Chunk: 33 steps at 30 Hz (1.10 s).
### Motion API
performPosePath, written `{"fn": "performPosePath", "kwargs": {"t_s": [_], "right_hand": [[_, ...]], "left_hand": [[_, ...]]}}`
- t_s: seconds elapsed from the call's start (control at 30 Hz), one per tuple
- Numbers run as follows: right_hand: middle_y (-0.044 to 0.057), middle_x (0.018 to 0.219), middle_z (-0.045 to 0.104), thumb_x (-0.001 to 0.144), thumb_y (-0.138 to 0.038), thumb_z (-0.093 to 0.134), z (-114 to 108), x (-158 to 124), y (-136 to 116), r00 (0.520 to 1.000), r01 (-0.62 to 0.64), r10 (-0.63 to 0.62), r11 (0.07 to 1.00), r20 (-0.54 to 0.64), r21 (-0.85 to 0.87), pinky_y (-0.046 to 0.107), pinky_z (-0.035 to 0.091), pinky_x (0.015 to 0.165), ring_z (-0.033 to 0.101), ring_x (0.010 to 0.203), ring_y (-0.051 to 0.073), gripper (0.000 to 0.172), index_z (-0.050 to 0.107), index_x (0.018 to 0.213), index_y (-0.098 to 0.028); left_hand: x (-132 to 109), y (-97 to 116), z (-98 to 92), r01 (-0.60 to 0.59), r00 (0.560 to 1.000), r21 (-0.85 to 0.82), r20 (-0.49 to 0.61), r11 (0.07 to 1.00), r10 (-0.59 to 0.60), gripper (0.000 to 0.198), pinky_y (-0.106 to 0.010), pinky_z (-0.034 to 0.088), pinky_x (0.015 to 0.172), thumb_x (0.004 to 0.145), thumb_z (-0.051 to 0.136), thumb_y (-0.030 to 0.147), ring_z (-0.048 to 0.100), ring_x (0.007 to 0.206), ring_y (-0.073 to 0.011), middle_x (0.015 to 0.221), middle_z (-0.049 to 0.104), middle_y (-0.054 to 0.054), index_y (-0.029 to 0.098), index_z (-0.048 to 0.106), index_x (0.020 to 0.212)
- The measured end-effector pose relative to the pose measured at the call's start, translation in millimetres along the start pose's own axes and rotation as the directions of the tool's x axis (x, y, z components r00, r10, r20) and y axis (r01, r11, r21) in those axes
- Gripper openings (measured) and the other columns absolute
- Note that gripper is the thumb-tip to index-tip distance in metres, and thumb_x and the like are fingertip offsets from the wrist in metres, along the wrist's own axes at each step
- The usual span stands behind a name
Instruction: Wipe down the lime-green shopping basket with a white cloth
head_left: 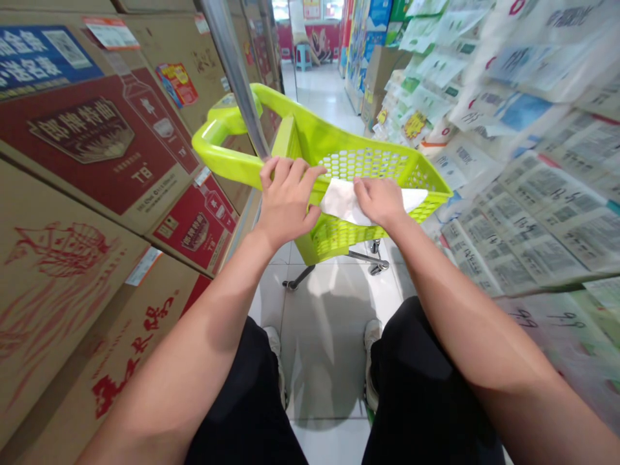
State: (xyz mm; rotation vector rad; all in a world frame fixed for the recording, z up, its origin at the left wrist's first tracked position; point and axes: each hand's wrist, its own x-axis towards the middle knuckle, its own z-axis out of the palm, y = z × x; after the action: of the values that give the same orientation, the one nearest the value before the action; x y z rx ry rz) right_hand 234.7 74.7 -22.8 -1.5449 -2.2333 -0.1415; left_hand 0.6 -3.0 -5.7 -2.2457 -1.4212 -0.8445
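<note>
A lime-green plastic shopping cart with perforated basket walls stands in front of me, its handle loop at the left. My left hand grips the near rim, fingers curled over the top edge and thumb apart on the side. Farther right along that rim, my right hand is closed on a white cloth or paper wipe and presses it against the rim. The wipe drapes down the basket's outer side, and part sticks out beyond the hand. A grey metal pole slants down to the cart beside my left hand.
Stacked cardboard cartons rise close on the left. Wrapped packs of paper goods are piled on the right. Tiled floor runs between them, with my feet on it. A blue stool stands far down the aisle.
</note>
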Motion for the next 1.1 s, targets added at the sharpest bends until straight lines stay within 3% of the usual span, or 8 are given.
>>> {"fn": "performPosePath", "kwargs": {"t_s": [0.17, 0.27, 0.37, 0.47, 0.57, 0.73, 0.93, 1.1], "right_hand": [[0.014, 0.117, 0.078, 0.113, -0.057, 0.011, 1, -3, -27, 0.962, 0.269, -0.259, 0.953, -0.08, 0.14, 0.043, 0.042, 0.095, 0.065, 0.11, 0.033, 0.073, 0.074, 0.123, -0.021], [0.013, 0.122, 0.077, 0.113, -0.059, 0.017, 2, -1, -23, 0.917, 0.396, -0.361, 0.876, -0.172, 0.273, 0.044, 0.042, 0.103, 0.063, 0.114, 0.03, 0.07, 0.073, 0.129, -0.021], [0.013, 0.111, 0.078, 0.111, -0.067, 0.028, 4, 2, -10, 0.89, 0.448, -0.37, 0.818, -0.266, 0.362, 0.045, 0.044, 0.1, 0.065, 0.108, 0.031, 0.067, 0.076, 0.118, -0.022], [0.014, 0.098, 0.077, 0.106, -0.078, 0.03, 4, 3, 7, 0.916, 0.387, -0.306, 0.846, -0.26, 0.367, 0.043, 0.046, 0.089, 0.066, 0.096, 0.03, 0.074, 0.077, 0.1, -0.021], [0.013, 0.094, 0.077, 0.104, -0.082, 0.018, 0, 0, 16, 0.972, 0.222, -0.19, 0.931, -0.135, 0.29, 0.04, 0.043, 0.077, 0.066, 0.086, 0.029, 0.085, 0.076, 0.092, -0.021], [0.016, 0.094, 0.079, 0.103, -0.083, 0.016, -4, -8, -18, 0.994, 0.084, -0.088, 0.995, 0.071, 0.061, 0.039, 0.04, 0.071, 0.07, 0.084, 0.033, 0.088, 0.078, 0.103, -0.02], [0.016, 0.108, 0.081, 0.109, -0.07, 0.029, 0, -5, -74, 0.99, 0.14, -0.14, 0.99, -0.011, -0.001, 0.039, 0.042, 0.076, 0.072, 0.095, 0.035, 0.067, 0.073, 0.12, -0.021], [0.015, 0.109, 0.081, 0.109, -0.068, 0.033, 4, -4, -67, 0.981, 0.177, -0.179, 0.984, -0.076, -0.033, 0.038, 0.038, 0.076, 0.072, 0.098, 0.036, 0.062, 0.072, 0.122, -0.021]], "left_hand": [[-1, -3, 3.6, 0.017, 0.999, 0.006, -0.045, 1.0, -0.017, 0.049, -0.063, 0.021, 0.127, 0.102, 0.048, 0.053, 0.051, 0.137, -0.0377, 0.135, 0.066, -0.01, 0.03, 0.059, 0.144], [-1, -6, 8.8, 0.061, 0.993, -0.01, -0.097, 0.998, -0.062, 0.041, -0.063, 0.02, 0.127, 0.106, 0.044, 0.052, 0.053, 0.136, -0.0371, 0.13, 0.068, -0.009, 0.031, 0.066, 0.134], [-1, -10, 13.1, 0.131, 0.982, -0.027, -0.134, 0.991, -0.134, 0.036, -0.063, 0.019, 0.128, 0.106, 0.045, 0.05, 0.053, 0.136, -0.0373, 0.124, 0.071, -0.008, 0.03, 0.071, 0.123], [-1, -16, 15.3, 0.196, 0.971, -0.029, -0.13, 0.98, -0.198, 0.032, -0.063, 0.017, 0.128, 0.104, 0.05, 0.05, 0.052, 0.137, -0.0382, 0.124, 0.071, -0.009, 0.03, 0.073, 0.115], [0, -22, 15.7, 0.218, 0.967, -0.024, -0.132, 0.976, -0.219, 0.034, -0.066, 0.016, 0.127, 0.104, 0.047, 0.051, 0.051, 0.136, -0.0392, 0.126, 0.071, -0.009, 0.031, 0.072, 0.115], [1, -25, 12.6, 0.171, 0.977, -0.005, -0.131, 0.985, -0.17, 0.042, -0.067, 0.017, 0.124, 0.105, 0.042, 0.054, 0.05, 0.136, -0.0419, 0.131, 0.069, -0.012, 0.029, 0.068, 0.126], [-4, -15, 5.8, 0.096, 0.991, 0.004, -0.093, 0.995, -0.095, 0.054, -0.064, 0.017, 0.123, 0.106, 0.038, 0.062, 0.047, 0.141, -0.0433, 0.135, 0.066, -0.013, 0.027, 0.061, 0.14], [-5, -12, 3.1, 0.075, 0.994, -0.026, -0.073, 0.997, -0.077, 0.049, -0.063, 0.019, 0.123, 0.107, 0.038, 0.056, 0.049, 0.139, -0.0417, 0.132, 0.068, -0.012, 0.026, 0.062, 0.138]]}}
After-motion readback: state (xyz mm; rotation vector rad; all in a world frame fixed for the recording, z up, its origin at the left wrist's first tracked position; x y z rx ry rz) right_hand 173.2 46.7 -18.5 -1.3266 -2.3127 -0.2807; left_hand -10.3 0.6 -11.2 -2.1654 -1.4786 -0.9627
